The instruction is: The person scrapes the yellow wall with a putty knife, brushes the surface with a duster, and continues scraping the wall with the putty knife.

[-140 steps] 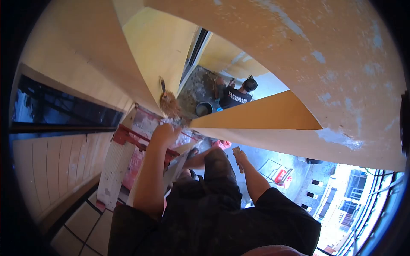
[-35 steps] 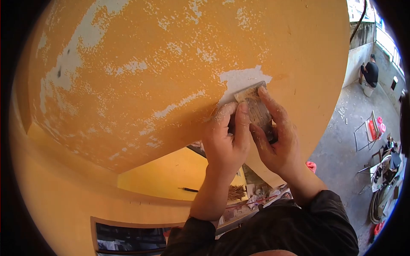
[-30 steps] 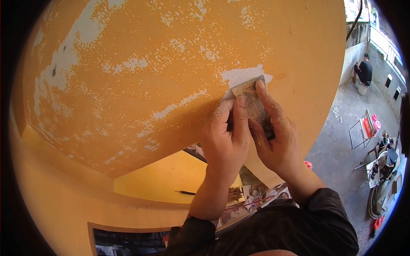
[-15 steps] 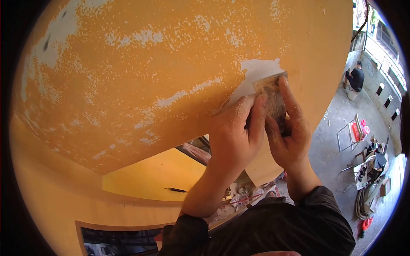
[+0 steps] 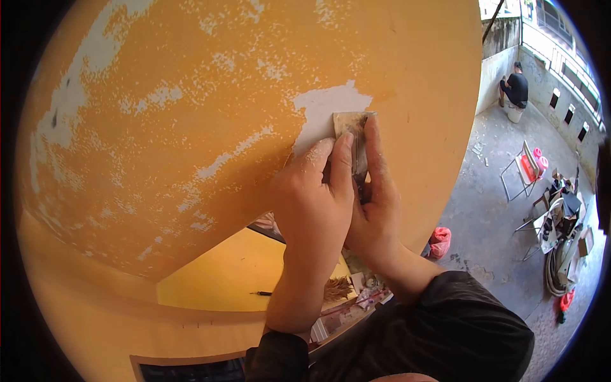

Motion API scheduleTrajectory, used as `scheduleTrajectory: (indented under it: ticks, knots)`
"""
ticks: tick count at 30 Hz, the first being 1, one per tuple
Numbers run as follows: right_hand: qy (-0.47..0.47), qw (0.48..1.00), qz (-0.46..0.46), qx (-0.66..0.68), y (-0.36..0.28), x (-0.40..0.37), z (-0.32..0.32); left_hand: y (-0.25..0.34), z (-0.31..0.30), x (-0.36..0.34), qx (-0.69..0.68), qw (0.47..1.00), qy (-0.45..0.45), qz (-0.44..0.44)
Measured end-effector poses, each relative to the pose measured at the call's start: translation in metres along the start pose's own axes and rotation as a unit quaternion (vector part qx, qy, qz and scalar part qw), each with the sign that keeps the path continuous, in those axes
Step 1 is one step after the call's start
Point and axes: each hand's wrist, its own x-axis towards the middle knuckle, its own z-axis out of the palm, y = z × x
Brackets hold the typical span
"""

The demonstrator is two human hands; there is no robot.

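Observation:
A scraper's flat, dusty blade lies against an orange painted surface, just beneath the top of a bare whitish patch. My right hand is wrapped round the scraper's lower part, its index finger stretched along the blade's right edge. From the left, my left hand presses on the blade with the thumb, its other fingers curled and partly hidden. Pale flakes cling to both hands. The scraper's handle is mostly covered by my fingers. White speckles and scraped streaks spread across the orange paint to the left.
Below left, a dark pen-like tool rests on a yellow ledge. On the concrete floor to the right stand a folding chair, a heap of gear and a red bag. Farther back, a person sits on a white bucket.
The view has shifted, so the wall and hands appear farther left. The scraper blade is more upright, and both hands stay on it. A red bag has come into view.

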Motion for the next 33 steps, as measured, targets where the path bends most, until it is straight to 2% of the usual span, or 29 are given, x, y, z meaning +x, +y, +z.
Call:
scheduleTrajectory:
  ticks: [1, 3, 7, 10, 12, 14, 16, 18, 21, 25, 27, 33]
  knots:
    - [0.003, 1.000, -0.003, 0.004, 0.001, 0.001, 0.000, 0.002, -0.001, 0.002, 0.028, 1.000, -0.009, -0.002]
    - [0.013, 0.997, -0.065, -0.050, 0.007, 0.002, 0.003, 0.003, -0.001, 0.005, 0.023, 1.000, -0.001, 0.008]
    - [0.005, 0.998, -0.055, -0.013, 0.001, 0.010, -0.001, 0.003, 0.004, 0.008, 0.039, 0.998, 0.023, 0.039]
    - [-0.002, 0.998, -0.066, -0.011, 0.002, 0.011, -0.005, 0.004, 0.004, 0.006, 0.022, 0.999, 0.026, 0.035]
    - [-0.011, 0.992, -0.120, -0.045, 0.006, 0.012, -0.007, 0.003, 0.004, 0.004, 0.029, 0.999, 0.027, 0.033]
    - [-0.006, 0.989, -0.133, -0.060, 0.007, 0.011, -0.005, 0.001, 0.002, 0.001, 0.036, 0.998, 0.027, 0.032]
    - [-0.001, 0.986, -0.147, -0.075, 0.006, 0.009, -0.003, -0.001, -0.001, -0.001, 0.043, 0.999, 0.002, -0.006]
    - [-0.004, 0.981, -0.158, -0.114, 0.005, 0.007, -0.003, -0.002, -0.002, -0.004, 0.040, 0.999, 0.008, -0.003]
    - [-0.008, 0.989, -0.121, -0.086, 0.002, 0.004, 0.000, 0.000, -0.005, -0.004, 0.033, 0.999, 0.007, -0.016]
    - [0.009, 0.991, -0.122, -0.055, 0.007, 0.002, 0.009, 0.000, -0.008, -0.003, 0.019, 0.999, 0.008, -0.046]
    - [0.014, 0.985, -0.160, -0.058, 0.008, 0.003, 0.013, 0.000, -0.011, -0.002, 0.027, 0.999, 0.015, -0.035]
    - [0.015, 0.992, -0.129, -0.012, 0.011, 0.003, 0.018, 0.001, -0.013, 0.002, 0.038, 0.999, 0.016, -0.025]
